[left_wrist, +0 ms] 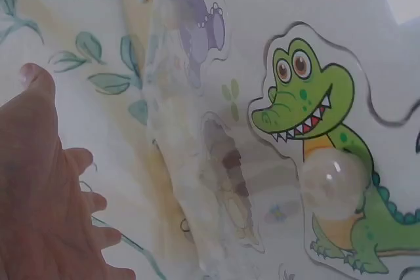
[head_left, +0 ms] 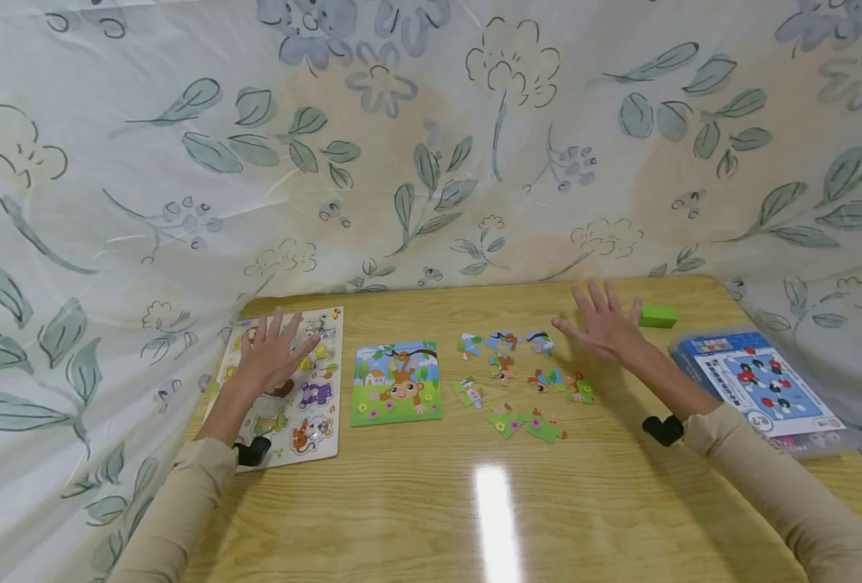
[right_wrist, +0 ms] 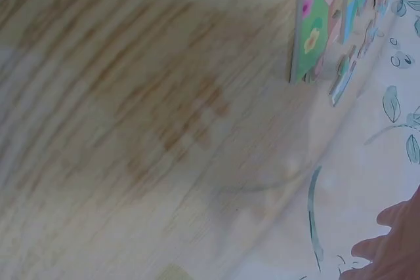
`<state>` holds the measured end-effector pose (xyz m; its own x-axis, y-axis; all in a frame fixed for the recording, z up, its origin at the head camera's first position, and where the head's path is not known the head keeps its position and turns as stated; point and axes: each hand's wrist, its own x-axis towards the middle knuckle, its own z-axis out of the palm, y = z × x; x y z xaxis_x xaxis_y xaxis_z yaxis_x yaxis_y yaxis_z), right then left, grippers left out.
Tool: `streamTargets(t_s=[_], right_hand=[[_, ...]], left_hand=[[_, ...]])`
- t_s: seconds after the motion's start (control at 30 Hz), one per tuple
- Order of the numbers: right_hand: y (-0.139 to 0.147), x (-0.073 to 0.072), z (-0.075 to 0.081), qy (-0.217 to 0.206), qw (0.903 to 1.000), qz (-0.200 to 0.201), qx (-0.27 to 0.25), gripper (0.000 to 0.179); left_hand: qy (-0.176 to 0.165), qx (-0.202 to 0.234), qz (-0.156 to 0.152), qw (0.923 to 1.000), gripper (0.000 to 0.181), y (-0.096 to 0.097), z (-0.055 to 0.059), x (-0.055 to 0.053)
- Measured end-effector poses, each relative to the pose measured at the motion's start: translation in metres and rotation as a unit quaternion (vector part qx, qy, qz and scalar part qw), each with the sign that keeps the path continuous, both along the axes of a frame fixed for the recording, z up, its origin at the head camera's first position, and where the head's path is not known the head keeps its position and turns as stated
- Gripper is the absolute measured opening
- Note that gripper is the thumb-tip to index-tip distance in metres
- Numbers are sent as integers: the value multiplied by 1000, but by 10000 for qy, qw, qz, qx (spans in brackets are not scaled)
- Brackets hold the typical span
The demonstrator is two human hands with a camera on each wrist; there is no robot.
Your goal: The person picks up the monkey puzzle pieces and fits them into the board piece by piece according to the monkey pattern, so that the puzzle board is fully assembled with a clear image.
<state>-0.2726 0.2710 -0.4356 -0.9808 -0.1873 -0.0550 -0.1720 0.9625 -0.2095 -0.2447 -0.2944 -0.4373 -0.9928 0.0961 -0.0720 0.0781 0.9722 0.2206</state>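
Observation:
My left hand (head_left: 273, 352) is held over a white animal puzzle board (head_left: 331, 444), fingers spread and nothing in its grasp. In the left wrist view the board's crocodile piece (left_wrist: 295, 96) with a clear round knob shows beside the hand (left_wrist: 46, 195). My right hand (head_left: 605, 324) also has its fingers spread and holds nothing, just right of the loose monkey jigsaw pieces (head_left: 503, 369). Between the board and these pieces lies a square monkey picture (head_left: 396, 387). A green flowered jigsaw piece (right_wrist: 318, 31) appears at the right wrist view's upper right.
Behind the right hand sits a green block (head_left: 658, 316). A blue and white box (head_left: 766, 380) with a molecule-like picture lies at the table's right side. Floral cloth (head_left: 431, 162) hangs along the back and sides of the wooden table (head_left: 387, 502).

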Motion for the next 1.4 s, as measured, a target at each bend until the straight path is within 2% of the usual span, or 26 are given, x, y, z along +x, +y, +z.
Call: streamTargets(t_s=[0.13,0.33,0.43,0.6,0.7,0.8,0.87,0.93,1.03,1.2,1.27,1.4], right_hand=[[-4,-1,1,19,10000,39,-33,91],[-20,-8,-2,-12,9991,256,-341,90],[-34,-14,-3,-160,9984,369,-391,87],[-64,-26,-1,-664,9930,752,-630,82],[-81,-30,-1,-966,9838,1070,-1066,78],[-95,-32,-4,-1280,9683,1462,-1571,75],[-105,-32,-7,-1500,9545,1733,-1907,72],[-114,-31,-9,-1628,9450,1907,-2100,70],[-125,-28,-9,-1660,9362,1911,-2438,67],[-139,-23,-8,-1493,9342,1618,-2809,59],[-143,-22,-10,-1424,9349,1553,-2855,58],[-147,-18,-17,-1225,9418,1542,-2724,55]], left_hand=[[-12,117,-100,9999,84,8,0,3],[-145,388,-395,9984,81,30,-3,7],[-37,502,-444,9977,79,37,-6,6],[158,787,-668,9945,75,43,-13,5],[105,1223,-826,9890,73,48,-15,8],[-37,1605,-880,9831,73,53,-16,13],[-126,1701,-888,9813,73,55,-17,15],[-180,1733,-936,9802,73,56,-18,17],[-222,1740,-1039,9790,73,57,-20,19],[-480,2225,-1256,9656,70,55,-22,19],[-564,2358,-1355,9606,70,55,-24,19],[-416,2103,-1665,9625,73,56,-30,22]])
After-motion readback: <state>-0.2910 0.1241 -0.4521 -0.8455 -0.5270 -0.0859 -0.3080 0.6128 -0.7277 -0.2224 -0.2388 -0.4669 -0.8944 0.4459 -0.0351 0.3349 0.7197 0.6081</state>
